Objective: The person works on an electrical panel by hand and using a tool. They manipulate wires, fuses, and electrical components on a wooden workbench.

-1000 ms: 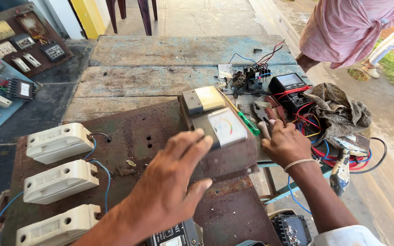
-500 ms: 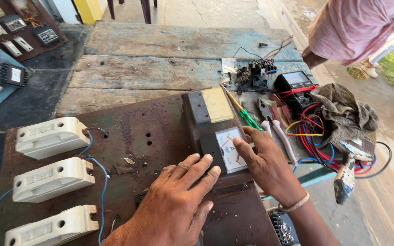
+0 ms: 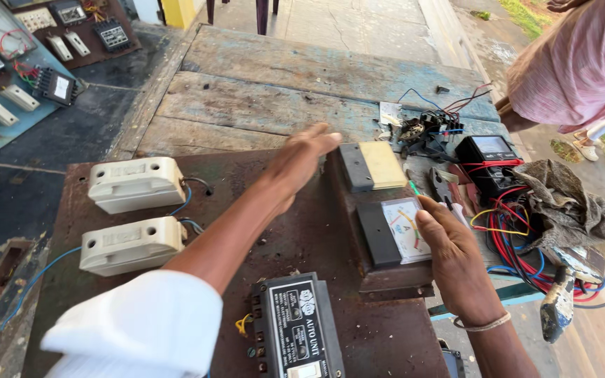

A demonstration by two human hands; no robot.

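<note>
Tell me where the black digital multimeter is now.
In the head view, the black digital multimeter lies at the right, beside the grey rag, above the red wires.

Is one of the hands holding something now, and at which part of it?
Nothing is gripped. The right hand rests flat on the white dial face of the dark panel meter; the left hand, fingers open, reaches toward the meter's top edge.

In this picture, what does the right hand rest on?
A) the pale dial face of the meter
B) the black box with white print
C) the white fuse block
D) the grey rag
A: the right hand lies with its thumb on the meter, on the pale dial face.
</note>
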